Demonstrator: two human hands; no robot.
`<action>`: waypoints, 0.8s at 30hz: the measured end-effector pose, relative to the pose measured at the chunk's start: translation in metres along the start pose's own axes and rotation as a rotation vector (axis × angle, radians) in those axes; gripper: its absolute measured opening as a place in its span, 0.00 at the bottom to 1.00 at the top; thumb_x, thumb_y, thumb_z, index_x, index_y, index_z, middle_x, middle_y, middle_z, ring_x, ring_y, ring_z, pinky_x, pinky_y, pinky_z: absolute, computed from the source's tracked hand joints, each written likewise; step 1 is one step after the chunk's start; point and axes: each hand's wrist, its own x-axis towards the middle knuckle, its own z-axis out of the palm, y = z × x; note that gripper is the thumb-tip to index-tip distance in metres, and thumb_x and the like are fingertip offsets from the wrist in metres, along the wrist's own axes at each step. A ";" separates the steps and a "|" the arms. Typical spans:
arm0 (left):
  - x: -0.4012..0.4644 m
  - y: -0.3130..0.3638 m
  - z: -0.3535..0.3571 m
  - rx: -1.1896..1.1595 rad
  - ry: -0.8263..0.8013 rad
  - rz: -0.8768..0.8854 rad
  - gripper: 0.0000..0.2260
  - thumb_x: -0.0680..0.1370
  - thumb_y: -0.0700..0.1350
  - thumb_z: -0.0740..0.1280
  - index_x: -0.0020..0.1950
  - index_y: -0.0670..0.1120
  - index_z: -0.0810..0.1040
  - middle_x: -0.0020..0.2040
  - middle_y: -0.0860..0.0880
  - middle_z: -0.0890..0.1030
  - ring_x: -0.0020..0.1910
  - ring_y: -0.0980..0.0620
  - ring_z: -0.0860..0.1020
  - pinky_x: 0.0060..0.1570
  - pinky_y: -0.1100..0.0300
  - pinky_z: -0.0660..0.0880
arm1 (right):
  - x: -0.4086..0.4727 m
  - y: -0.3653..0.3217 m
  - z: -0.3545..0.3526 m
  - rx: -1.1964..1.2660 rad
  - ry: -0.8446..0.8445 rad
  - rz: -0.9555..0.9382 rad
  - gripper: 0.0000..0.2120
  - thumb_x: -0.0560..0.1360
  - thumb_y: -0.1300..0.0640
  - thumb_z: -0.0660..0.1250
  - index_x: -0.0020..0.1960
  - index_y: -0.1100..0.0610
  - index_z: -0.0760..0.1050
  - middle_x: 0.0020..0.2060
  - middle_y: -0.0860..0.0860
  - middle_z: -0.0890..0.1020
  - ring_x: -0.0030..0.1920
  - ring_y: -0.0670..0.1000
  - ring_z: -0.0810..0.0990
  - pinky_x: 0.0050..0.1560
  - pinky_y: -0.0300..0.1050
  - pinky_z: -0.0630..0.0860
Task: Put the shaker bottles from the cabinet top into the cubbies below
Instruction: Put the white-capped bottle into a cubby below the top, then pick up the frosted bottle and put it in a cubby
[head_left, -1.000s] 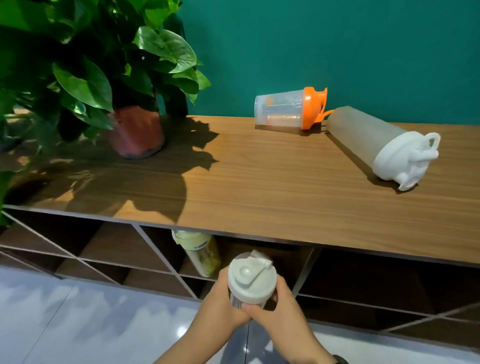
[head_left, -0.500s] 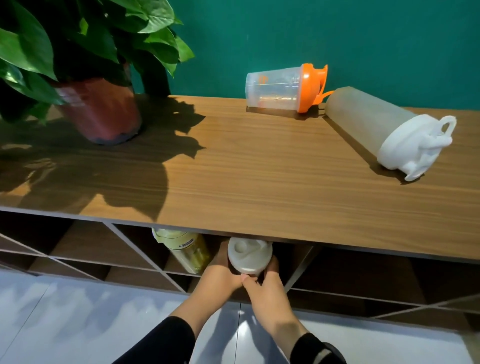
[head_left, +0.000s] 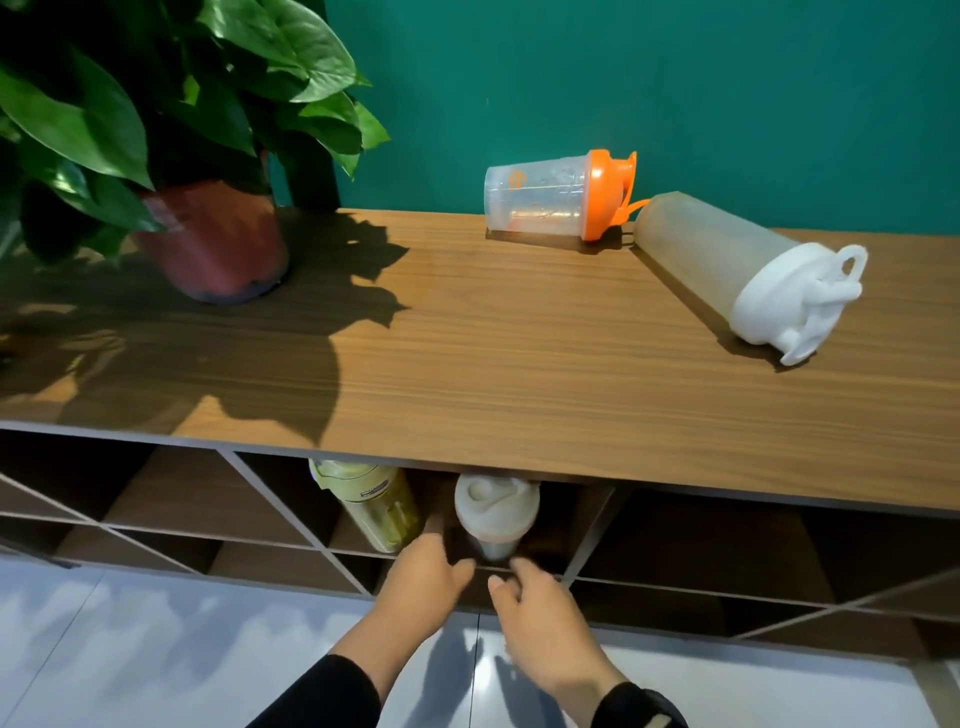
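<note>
White-lidded shaker (head_left: 496, 514) standing in a cubby (head_left: 558, 525) directly under the cabinet top (head_left: 519, 364), just right of a yellow-green bottle (head_left: 371, 506) that leans in the same opening. Half a second earlier both hands clasped the shaker at the cubby mouth; now it stands inside with its lid toward the camera. The left hand (head_left: 421, 577) sits low at its left with one finger reaching up beside the body, fingers loosely spread; whether that finger touches cannot be told. The right hand (head_left: 540, 608) has come off, fingers curled and slightly parted, holding nothing, just below and right of the shaker's base. Black sleeves (head_left: 332, 696) cover both forearms. On the top, unchanged in place: an orange-lidded bottle (head_left: 558, 197) on its side near the green wall (head_left: 675, 78), and a frosted bottle (head_left: 748, 270) with a white lid lying at an angle beside it, their ends close together. A potted plant (head_left: 208, 228) stands at the left, casting a leaf shadow across the wood. Pale floor (head_left: 130, 649) below.
</note>
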 end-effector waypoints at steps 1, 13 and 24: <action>-0.005 -0.004 0.002 0.095 0.018 -0.016 0.06 0.76 0.47 0.65 0.52 0.48 0.75 0.44 0.49 0.82 0.42 0.51 0.78 0.50 0.53 0.78 | -0.008 0.001 -0.004 -0.108 -0.026 -0.059 0.16 0.81 0.45 0.58 0.62 0.52 0.77 0.52 0.50 0.84 0.53 0.50 0.82 0.55 0.46 0.78; -0.083 0.121 -0.050 -0.003 0.486 0.982 0.12 0.75 0.42 0.60 0.53 0.47 0.80 0.51 0.55 0.80 0.52 0.61 0.76 0.55 0.70 0.70 | -0.111 -0.010 -0.178 0.275 0.785 -0.719 0.09 0.77 0.48 0.66 0.44 0.52 0.79 0.39 0.46 0.80 0.44 0.48 0.80 0.45 0.41 0.76; 0.008 0.169 -0.028 0.510 0.396 0.609 0.27 0.79 0.63 0.53 0.74 0.53 0.66 0.77 0.50 0.63 0.78 0.51 0.57 0.77 0.48 0.52 | -0.008 -0.019 -0.278 0.545 0.701 -0.293 0.55 0.65 0.43 0.79 0.80 0.42 0.46 0.77 0.52 0.62 0.74 0.56 0.65 0.72 0.59 0.65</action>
